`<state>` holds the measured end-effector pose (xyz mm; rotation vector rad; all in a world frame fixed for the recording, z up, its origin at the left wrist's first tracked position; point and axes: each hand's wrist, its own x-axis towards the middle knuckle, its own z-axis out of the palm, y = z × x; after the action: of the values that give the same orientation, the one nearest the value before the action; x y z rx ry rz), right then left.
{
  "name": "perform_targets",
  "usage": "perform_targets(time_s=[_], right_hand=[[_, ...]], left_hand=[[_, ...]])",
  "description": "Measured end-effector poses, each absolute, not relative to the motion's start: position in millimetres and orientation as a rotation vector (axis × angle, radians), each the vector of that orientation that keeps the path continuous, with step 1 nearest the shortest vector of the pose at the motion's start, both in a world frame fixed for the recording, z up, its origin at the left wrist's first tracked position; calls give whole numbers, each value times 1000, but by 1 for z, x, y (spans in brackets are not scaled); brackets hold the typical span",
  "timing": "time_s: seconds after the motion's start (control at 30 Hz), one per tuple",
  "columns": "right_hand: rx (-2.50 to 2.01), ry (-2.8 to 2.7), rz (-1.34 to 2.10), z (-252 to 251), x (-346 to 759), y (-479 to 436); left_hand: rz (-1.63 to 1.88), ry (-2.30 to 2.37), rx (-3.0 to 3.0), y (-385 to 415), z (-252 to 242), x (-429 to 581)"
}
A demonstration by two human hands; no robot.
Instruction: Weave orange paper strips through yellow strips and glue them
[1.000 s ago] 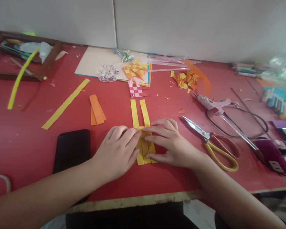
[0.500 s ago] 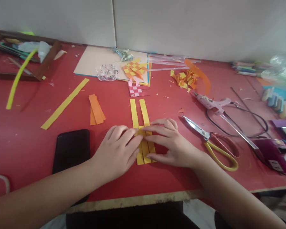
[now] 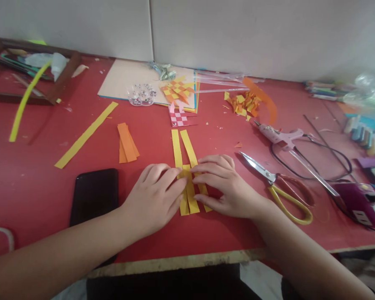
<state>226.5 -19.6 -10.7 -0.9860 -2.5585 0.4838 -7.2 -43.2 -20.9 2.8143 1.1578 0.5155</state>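
Several yellow paper strips lie side by side on the red tabletop in front of me. The middle strip starts lower than the two beside it, and the right strip slants away from it at the near end. My left hand rests over the left strip with its fingertips pressing down on it; its fingers are stretched, not wrapped round anything. My right hand lies with fingers spread, their tips on the right strip. The fingers hide part of the strips' middle.
A black phone and orange strips lie left. On the right are scissors and a pink glue gun. Behind are a checkered pink paper fish, a woven orange-yellow piece, paper scraps and a wooden frame.
The right yellow strip has tilted, its near end shifting right and its far end left, opening a gap beside the middle strip. My right hand has moved slightly right; my left hand has barely moved.
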Motion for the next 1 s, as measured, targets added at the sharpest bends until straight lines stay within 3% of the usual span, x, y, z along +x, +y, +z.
perform_targets(time_s=[1.0], right_hand=[[-1021,-2573,501,-11,223,-21]], left_hand=[[433,1236,2812,-45,-20,-5]])
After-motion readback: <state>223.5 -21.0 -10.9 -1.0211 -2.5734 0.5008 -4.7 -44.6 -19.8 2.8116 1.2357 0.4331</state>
